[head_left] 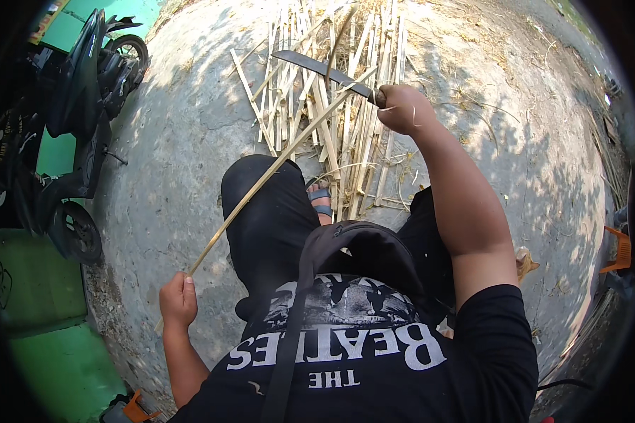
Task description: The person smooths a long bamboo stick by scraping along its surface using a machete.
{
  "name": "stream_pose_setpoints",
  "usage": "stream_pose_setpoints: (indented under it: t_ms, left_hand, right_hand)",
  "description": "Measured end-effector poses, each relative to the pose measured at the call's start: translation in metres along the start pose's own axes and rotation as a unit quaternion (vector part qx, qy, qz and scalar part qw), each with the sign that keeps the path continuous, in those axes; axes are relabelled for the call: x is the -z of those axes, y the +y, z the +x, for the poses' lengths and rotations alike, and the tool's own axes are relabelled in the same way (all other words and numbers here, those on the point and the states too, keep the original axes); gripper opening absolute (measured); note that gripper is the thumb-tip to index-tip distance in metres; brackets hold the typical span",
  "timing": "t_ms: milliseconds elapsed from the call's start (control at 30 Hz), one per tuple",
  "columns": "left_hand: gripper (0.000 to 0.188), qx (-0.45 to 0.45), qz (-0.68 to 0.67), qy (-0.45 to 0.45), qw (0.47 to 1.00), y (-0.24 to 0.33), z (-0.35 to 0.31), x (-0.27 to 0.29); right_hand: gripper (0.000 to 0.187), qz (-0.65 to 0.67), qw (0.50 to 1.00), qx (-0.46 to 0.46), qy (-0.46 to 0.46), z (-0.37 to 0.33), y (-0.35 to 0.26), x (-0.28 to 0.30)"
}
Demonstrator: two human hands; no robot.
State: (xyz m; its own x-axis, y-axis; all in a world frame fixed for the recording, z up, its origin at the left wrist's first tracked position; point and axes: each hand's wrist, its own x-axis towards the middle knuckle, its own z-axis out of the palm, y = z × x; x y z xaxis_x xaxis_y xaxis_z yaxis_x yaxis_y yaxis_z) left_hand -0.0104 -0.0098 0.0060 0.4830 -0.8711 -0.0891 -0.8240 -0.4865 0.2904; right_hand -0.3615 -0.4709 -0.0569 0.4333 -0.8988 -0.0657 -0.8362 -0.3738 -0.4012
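Right hand (401, 109): clamped on the handle of a long knife (317, 67), fingers wrapped around it. The blade extends from that fist toward the left side.

Left hand (178, 299): clamped on the near part of a pale strip (259, 186), thumb along its upper side. A short tail of the strip projects below this fist. From the left grip, the strip runs forward over the left knee (257, 180) and crosses the blade close to the right fist. (Whether edge and strip are in contact at the crossing cannot be told.)

Recommended practice, by judgement: the step appears to be trimming the strip. Hold the left grip firm so that the strip does not roll. Set the edge at a shallow angle, take thin shavings, and direct each stroke away from the left fist and the knee. Keep the sandalled foot (322, 201), located between the two grips, clear of the stroke.

Beyond the blade, a loose pile of strips (363, 141) lies on the ground, with curled shavings around it.

Containers: a black bag (391, 257) with a shoulder strap sits against the body, nearer than the right fist; its contents are not visible. Outward of the left grip stands a motorcycle (95, 92).
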Motion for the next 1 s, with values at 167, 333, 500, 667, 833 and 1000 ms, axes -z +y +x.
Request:
stream_pose_setpoints:
  t_ms: [167,333,500,667,833,1000]
  left_hand:
    - [0.030,-0.025,-0.020,0.010,0.999,0.000,0.000,-0.008]
    - [0.029,-0.024,0.004,0.033,0.999,-0.003,-0.007,-0.005]
    - [0.030,-0.050,0.025,0.037,0.998,0.002,-0.005,-0.001]
    - [0.031,-0.013,-0.007,0.013,1.000,-0.011,-0.004,-0.006]
    - [0.033,-0.013,-0.042,0.008,0.999,-0.007,0.005,-0.009]
    - [0.036,-0.028,-0.020,0.010,0.999,-0.022,0.004,-0.007]
  right_hand:
    - [0.020,-0.053,0.986,0.126,-0.092,-0.018,-0.043,0.004]
    - [0.019,-0.034,0.987,0.114,-0.109,-0.001,-0.013,0.006]
    - [0.024,0.001,0.997,-0.050,-0.055,0.014,0.058,0.015]
    - [0.024,0.022,0.998,-0.028,-0.051,0.010,0.019,0.017]
    - [0.021,-0.013,0.987,0.122,-0.106,0.003,-0.007,0.006]
    - [0.017,-0.011,0.990,0.110,-0.086,0.008,0.004,0.006]
